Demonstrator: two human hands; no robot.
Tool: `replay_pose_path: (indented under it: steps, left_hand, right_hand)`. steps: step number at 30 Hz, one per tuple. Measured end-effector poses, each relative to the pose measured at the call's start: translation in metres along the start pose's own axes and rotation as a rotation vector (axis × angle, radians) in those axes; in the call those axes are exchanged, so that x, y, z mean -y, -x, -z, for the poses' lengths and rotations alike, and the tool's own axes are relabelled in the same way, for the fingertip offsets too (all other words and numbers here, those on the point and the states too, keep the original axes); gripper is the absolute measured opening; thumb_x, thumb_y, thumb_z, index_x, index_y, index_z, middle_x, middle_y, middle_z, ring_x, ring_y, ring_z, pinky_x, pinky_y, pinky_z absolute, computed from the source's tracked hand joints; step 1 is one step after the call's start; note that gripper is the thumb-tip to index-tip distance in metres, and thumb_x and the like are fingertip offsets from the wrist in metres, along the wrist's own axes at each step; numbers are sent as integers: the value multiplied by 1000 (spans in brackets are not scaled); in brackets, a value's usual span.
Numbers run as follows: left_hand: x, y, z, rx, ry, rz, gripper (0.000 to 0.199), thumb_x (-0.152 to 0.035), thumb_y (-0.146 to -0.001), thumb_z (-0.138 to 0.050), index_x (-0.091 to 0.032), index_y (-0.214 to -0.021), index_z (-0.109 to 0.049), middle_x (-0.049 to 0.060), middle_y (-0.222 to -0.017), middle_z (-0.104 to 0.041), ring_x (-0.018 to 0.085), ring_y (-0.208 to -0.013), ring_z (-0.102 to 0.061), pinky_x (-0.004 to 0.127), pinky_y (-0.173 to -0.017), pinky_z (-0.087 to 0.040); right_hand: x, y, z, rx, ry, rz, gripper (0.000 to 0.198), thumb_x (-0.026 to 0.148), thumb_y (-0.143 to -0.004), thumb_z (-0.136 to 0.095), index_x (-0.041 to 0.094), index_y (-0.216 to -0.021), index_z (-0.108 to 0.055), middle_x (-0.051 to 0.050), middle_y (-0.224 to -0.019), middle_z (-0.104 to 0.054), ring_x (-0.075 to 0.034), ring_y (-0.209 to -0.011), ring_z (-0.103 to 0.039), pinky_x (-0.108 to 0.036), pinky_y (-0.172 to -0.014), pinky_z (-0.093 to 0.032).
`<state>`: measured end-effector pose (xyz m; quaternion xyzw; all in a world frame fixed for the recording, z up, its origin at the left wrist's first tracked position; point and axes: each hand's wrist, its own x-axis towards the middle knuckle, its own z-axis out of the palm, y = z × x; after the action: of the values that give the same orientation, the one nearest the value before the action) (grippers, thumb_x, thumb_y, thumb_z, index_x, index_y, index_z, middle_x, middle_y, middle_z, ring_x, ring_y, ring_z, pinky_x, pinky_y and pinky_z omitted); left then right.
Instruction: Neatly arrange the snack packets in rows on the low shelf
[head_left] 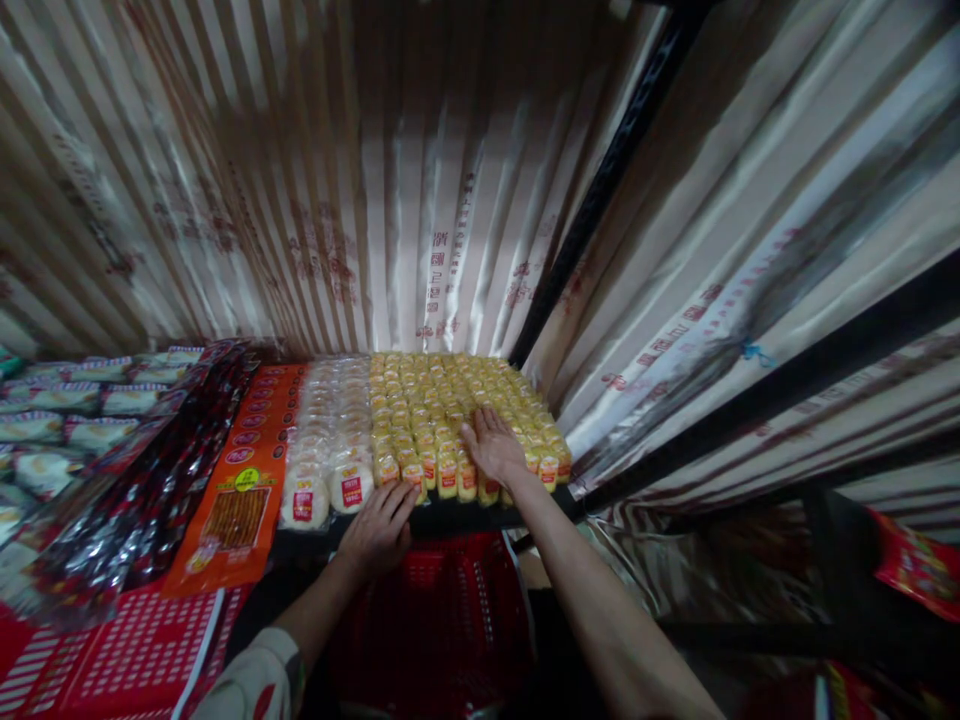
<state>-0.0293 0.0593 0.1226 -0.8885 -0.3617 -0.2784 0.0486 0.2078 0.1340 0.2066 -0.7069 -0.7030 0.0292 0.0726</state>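
Observation:
Tight rows of small yellow-wrapped snack packs (420,400) fill the right end of a dark shelf. My right hand (493,446) lies flat on top of them, fingers stretched out and pointing away from me. At the front edge of the rows, my left hand (382,523) rests with its fingertips against the front yellow packs, fingers spread a little and palm down. Neither hand appears to grip a pack. Just left of the yellow rows stand two rows of clear-wrapped round pale cakes (330,410) with red labels.
An orange snack packet (238,505), dark shiny packets (161,490) and white-green packs (71,398) lie to the left. Red plastic baskets (442,630) sit below the shelf. Behind hang pale printed curtains (420,230), with black metal bars (600,190) at the right.

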Motion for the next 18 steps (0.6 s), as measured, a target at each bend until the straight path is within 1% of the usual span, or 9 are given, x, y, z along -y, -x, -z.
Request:
replay_pose_path:
  steps: [2,4,5,7,9,11,13,16,18]
  left_hand:
    - [0,0,-1,8,5,2,55,-13,-76,-41,-11,-131,-45,14,-123,-55,27,-116,-46,45,-97,-44]
    - [0,1,-2,11,-1,5,54,-13,-76,-42,-11,-130,-46,14,-123,-55,27,-116,-46,45,-96,-44]
    - [0,1,-3,10,-4,6,54,-13,-76,-42,-11,-129,-46,14,-122,-55,28,-115,-46,45,-96,-45]
    - [1,2,-4,12,-5,7,54,-13,-76,-42,-11,-130,-46,14,-122,-55,28,-115,-46,46,-95,-45]
    - [2,3,-6,15,-3,5,55,-13,-76,-42,-11,-130,-45,14,-122,-55,28,-116,-46,46,-95,-45]
    - [2,4,-6,13,-2,4,55,-13,-76,-43,-12,-131,-44,14,-123,-55,28,-116,-46,45,-95,-45]
    - [2,4,-6,11,0,5,56,-13,-75,-43,-13,-132,-43,14,-123,-55,28,-116,-45,46,-95,-45]
    - [1,3,-4,6,0,5,57,-13,-75,-43,-13,-132,-43,13,-122,-55,27,-115,-46,45,-95,-45]
    - [0,2,-2,-2,-6,0,56,-12,-74,-43,-12,-131,-44,13,-122,-55,27,-115,-46,44,-96,-45]
  right_hand:
    - [-1,6,7,-157,-64,25,61,42,-94,-20,2,-136,-37,-18,-142,-37,-23,-135,-28,-38,-111,-20]
    - [-3,19,12,-333,-185,26,56,41,-94,-20,8,-133,-43,-15,-135,-47,-22,-127,-39,-37,-106,-29]
    - [-3,28,12,-410,-259,9,53,42,-94,-21,11,-129,-47,-14,-128,-53,-21,-120,-46,-37,-102,-35]
    - [-4,51,5,-536,-392,-65,49,44,-93,-24,14,-116,-55,-13,-109,-63,-21,-100,-57,-36,-91,-43]
    - [-5,77,-10,-620,-472,-161,45,47,-91,-30,15,-104,-59,-13,-97,-64,-20,-86,-60,-34,-81,-47]
    - [-6,101,-31,-634,-511,-215,41,47,-91,-33,16,-96,-59,-11,-89,-64,-19,-80,-60,-33,-78,-49]
    - [-8,120,-52,-572,-519,-170,38,44,-91,-33,17,-95,-60,-12,-90,-63,-20,-83,-60,-33,-77,-50]
    - [-9,133,-73,-518,-464,-104,38,38,-92,-31,17,-108,-58,-14,-104,-60,-21,-100,-57,-36,-88,-47]
    - [-9,134,-79,-504,-416,-97,41,36,-92,-30,16,-119,-54,-14,-112,-57,-22,-108,-53,-38,-94,-45]
